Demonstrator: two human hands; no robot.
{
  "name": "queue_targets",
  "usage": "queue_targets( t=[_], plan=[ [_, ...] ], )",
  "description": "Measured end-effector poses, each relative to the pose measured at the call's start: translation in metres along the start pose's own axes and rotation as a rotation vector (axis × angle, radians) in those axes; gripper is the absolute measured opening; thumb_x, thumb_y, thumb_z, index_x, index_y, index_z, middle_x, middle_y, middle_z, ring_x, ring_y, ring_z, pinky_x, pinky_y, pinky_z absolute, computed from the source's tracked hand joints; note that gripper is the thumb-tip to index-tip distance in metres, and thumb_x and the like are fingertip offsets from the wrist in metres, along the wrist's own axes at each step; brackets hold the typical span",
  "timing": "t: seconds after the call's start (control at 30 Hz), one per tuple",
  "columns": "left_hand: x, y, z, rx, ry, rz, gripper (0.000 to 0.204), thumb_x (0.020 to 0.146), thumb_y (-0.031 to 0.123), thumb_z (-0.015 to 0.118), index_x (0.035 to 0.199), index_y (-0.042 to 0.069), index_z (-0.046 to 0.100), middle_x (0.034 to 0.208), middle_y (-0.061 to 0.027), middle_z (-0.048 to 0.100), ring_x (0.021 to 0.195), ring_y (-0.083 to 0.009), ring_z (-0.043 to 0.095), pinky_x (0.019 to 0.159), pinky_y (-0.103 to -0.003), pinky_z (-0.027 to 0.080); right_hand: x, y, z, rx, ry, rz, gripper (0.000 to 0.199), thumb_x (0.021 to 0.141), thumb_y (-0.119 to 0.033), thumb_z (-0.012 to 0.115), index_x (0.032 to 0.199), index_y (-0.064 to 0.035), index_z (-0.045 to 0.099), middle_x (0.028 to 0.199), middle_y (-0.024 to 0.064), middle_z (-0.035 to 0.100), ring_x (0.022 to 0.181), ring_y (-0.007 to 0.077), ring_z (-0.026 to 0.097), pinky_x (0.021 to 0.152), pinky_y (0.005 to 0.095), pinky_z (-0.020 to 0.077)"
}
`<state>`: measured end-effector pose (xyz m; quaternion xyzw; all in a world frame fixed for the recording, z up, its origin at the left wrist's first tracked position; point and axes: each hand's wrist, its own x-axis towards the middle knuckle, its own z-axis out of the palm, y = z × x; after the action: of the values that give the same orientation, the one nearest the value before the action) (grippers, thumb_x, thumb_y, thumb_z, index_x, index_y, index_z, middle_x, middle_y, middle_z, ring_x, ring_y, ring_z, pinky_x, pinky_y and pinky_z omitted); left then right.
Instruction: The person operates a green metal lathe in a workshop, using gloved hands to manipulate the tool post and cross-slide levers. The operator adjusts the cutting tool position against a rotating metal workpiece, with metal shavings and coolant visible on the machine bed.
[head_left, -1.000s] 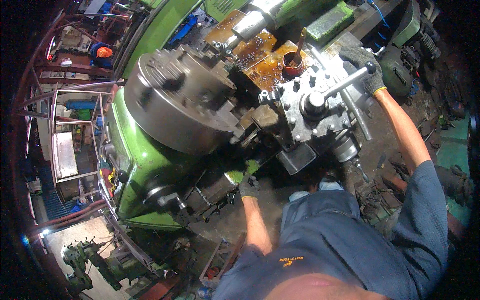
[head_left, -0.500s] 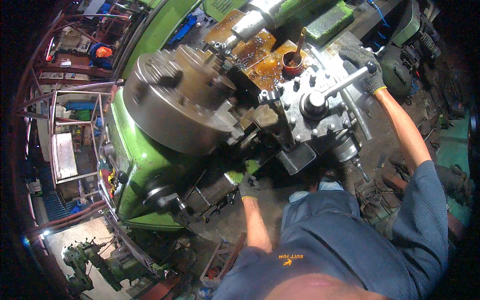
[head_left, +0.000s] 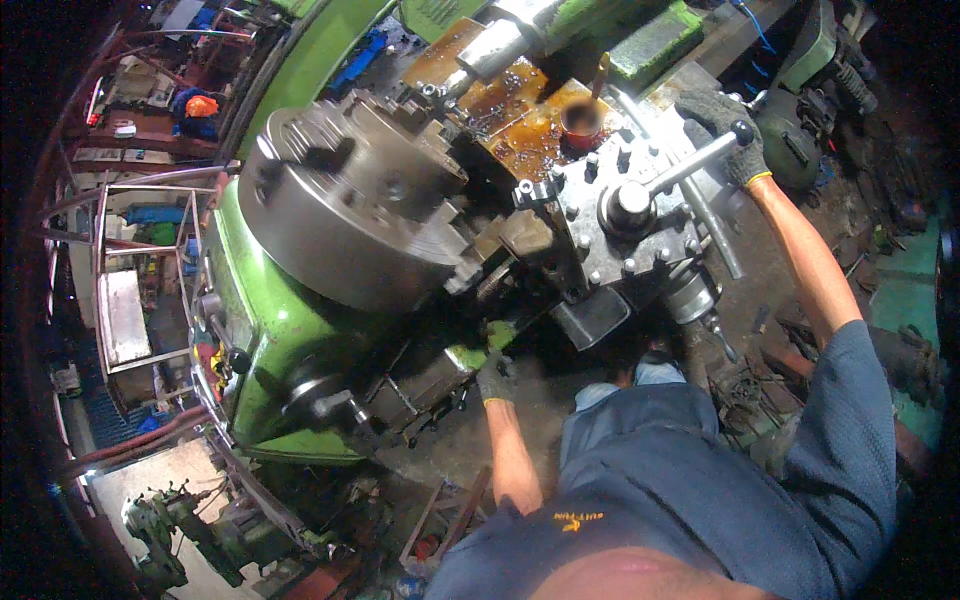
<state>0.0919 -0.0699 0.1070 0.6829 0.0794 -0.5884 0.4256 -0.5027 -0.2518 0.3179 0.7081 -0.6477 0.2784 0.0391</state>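
Steel toolpost [head_left: 625, 215] sits mid-carriage, just right of the chuck [head_left: 350, 205]; everything else I place from it. Right hand [head_left: 735, 130], gloved, fingers closed round the far end of the toolpost's lock lever [head_left: 690, 165], up and right of the post — likely gripped out there for leverage. Left hand [head_left: 493, 375], gloved, below and left of the post, down on a green knob [head_left: 485, 350] at the apron; whether those fingers are clamped, I cannot tell. Beyond the post, a small red cup [head_left: 580, 120] with a brush handle standing in it, set on the oily brown tray [head_left: 520, 130], probably to catch drips. Contents hidden.
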Motion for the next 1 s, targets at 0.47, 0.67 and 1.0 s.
queue_targets(
  t=[0.47, 0.67, 1.0],
  plan=[
    [0.021, -0.081, -0.031, 0.025, -0.039, 0.015, 0.017, 0.090, 0.022, 0.074, 0.082, 0.013, 0.062, 0.070, -0.0032, 0.059, 0.056, -0.0184, 0.056, 0.045, -0.030, 0.045, 0.000, -0.002, -0.001, -0.035, -0.006, -0.051, 0.029, 0.089, -0.018, 0.069, 0.115, -0.0089, 0.075, 0.127, 0.0126, 0.071, 0.120, 0.0317, 0.065, 0.107, 0.0440, 0.0485],
    [0.045, -0.111, -0.037, 0.092, -0.100, 0.009, 0.029, 0.091, 0.035, 0.071, 0.078, 0.012, 0.058, 0.071, -0.0031, 0.058, 0.053, -0.0170, 0.053, 0.045, -0.033, 0.042, 0.004, -0.009, -0.010, -0.035, -0.080, 0.027, 0.031, 0.093, -0.022, 0.071, 0.122, -0.0094, 0.074, 0.130, 0.0118, 0.071, 0.129, 0.0316, 0.060, 0.113, 0.0445, 0.0427],
    [0.074, -0.146, -0.020, 1.099, 0.060, 0.498, 0.034, 0.096, 0.038, 0.062, 0.107, 0.006, 0.063, 0.088, -0.0100, 0.065, 0.078, -0.0281, 0.063, 0.066, -0.046, 0.048, 0.000, -0.004, -0.010, 0.006, -0.007, -0.038, 0.028, 0.088, -0.018, 0.070, 0.114, -0.0073, 0.076, 0.124, 0.0150, 0.072, 0.121, 0.0329, 0.065, 0.109, 0.0449, 0.0471]
  ],
)
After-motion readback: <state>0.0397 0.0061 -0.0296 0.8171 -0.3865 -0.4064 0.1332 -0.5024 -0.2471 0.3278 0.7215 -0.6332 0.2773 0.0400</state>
